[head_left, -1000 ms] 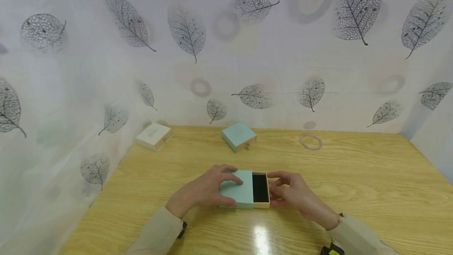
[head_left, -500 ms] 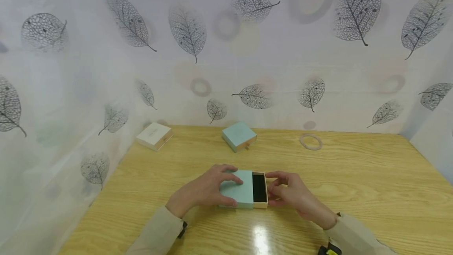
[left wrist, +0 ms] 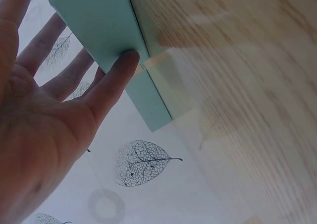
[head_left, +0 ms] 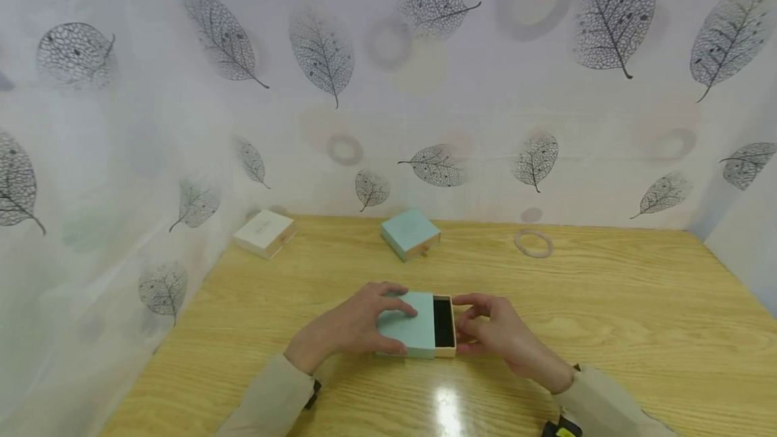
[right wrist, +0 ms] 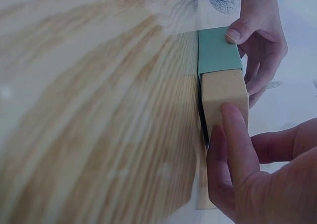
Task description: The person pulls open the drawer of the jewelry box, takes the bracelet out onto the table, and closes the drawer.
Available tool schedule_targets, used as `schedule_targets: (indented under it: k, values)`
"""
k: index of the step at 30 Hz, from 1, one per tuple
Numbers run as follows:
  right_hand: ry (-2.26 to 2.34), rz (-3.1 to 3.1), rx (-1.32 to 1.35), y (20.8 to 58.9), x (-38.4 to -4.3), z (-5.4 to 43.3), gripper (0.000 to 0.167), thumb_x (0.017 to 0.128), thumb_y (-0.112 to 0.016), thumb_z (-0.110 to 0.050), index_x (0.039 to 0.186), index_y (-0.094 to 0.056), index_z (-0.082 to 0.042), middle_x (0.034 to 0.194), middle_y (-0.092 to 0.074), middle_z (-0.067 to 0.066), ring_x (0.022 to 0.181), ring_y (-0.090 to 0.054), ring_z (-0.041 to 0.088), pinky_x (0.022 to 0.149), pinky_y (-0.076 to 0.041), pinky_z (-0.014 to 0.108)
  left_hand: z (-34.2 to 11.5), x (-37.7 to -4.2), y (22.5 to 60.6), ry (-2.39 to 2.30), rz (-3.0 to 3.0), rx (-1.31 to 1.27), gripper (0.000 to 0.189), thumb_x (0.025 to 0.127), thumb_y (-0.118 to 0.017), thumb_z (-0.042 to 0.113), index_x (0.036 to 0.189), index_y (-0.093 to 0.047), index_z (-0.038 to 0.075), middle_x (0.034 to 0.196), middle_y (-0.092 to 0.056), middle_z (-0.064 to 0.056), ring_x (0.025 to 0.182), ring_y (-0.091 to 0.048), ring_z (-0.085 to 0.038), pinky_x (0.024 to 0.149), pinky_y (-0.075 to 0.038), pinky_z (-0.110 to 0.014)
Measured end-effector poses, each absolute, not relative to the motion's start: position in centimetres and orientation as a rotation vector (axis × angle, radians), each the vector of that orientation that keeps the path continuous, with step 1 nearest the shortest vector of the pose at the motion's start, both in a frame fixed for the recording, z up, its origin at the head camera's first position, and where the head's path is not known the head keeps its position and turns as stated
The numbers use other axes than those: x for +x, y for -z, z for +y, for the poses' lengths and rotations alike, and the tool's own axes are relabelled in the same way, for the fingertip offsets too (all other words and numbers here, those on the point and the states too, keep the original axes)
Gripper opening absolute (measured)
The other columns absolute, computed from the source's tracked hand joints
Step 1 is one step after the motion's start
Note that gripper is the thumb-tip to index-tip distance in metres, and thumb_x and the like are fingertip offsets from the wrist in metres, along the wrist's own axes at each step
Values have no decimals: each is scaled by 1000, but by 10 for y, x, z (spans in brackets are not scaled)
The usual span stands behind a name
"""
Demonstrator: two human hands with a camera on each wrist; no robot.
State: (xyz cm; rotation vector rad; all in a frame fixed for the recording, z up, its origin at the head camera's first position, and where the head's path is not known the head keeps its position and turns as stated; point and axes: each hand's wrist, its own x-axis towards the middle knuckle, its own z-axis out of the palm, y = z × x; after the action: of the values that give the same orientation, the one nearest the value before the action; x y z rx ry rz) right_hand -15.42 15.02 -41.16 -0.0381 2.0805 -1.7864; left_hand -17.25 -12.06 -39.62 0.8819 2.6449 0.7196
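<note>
Toward me the bench (head_left: 607,315) spreads wide, its far edge crossing the frame just below the middle, where it meets the leaf-printed cloth (head_left: 437,106); its side edges slant outward at left and right. Between the right hand (head_left: 500,330) and the right-hand edge lies a broad stretch of wood grain. Along the back sit a white box (head_left: 264,231) at the left, a second blue box (head_left: 410,231) turned cornerwise near the middle, and a thin ring (head_left: 535,255) right of centre, all well apart from the fingers.

The pale blue cover (head_left: 420,332) lies flat in the lower middle of the frame, with its cream drawer (head_left: 446,352) sticking partway out to the right and dark lining (head_left: 444,322) showing inside.

Both forearms rise from the bottom of the frame and angle inward. The left hand (head_left: 358,324) arches over the cover, knuckles up; the right comes in from the other side.

The left grip holds the cover, thumb against its near wall, the other fingers on top and toward the far side. The right grip is loosely spread, fingers slightly bent, fingertips touching the drawer's outer end.
</note>
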Motion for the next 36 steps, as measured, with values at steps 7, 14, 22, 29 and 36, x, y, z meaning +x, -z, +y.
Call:
schedule_targets:
  k: [7,14,22,29,36]
  values:
    - [1785,2082,-49,413,-156,150,45,97,-55,7,142,-49,9,103,-60,15,82,-69,19,76,-65,37,-120,-173,396,-714,2650,880,52,84,-83,45,131,-69,27,159,-45,-3,148,-38,-31,119,-39,-53]
    - [1780,2074,-60,413,-156,149,46,98,-56,6,143,-48,9,103,-60,15,83,-70,19,76,-65,37,-121,-173,396,-741,2639,892,51,85,-83,41,131,-69,25,158,-46,-5,148,-38,-34,119,-39,-55]
    - [1780,2065,-71,413,-156,147,45,99,-57,4,143,-48,10,106,-58,15,83,-71,19,76,-65,36,-121,-173,395,-721,2650,908,51,84,-84,42,130,-70,24,158,-46,-7,147,-40,-34,119,-40,-55]
    - [1777,2068,-76,413,-155,145,46,99,-57,4,143,-48,10,107,-57,16,84,-71,19,75,-65,35,-121,-173,396,-735,2652,919,51,84,-84,41,130,-70,23,157,-47,-7,146,-40,-35,118,-40,-56]
    - [1779,2057,-82,415,-157,142,47,99,-56,4,144,-47,11,108,-59,17,84,-71,20,76,-65,36,-121,-173,397,-736,2657,924,52,84,-84,42,130,-70,23,157,-47,-7,146,-41,-35,117,-41,-56]
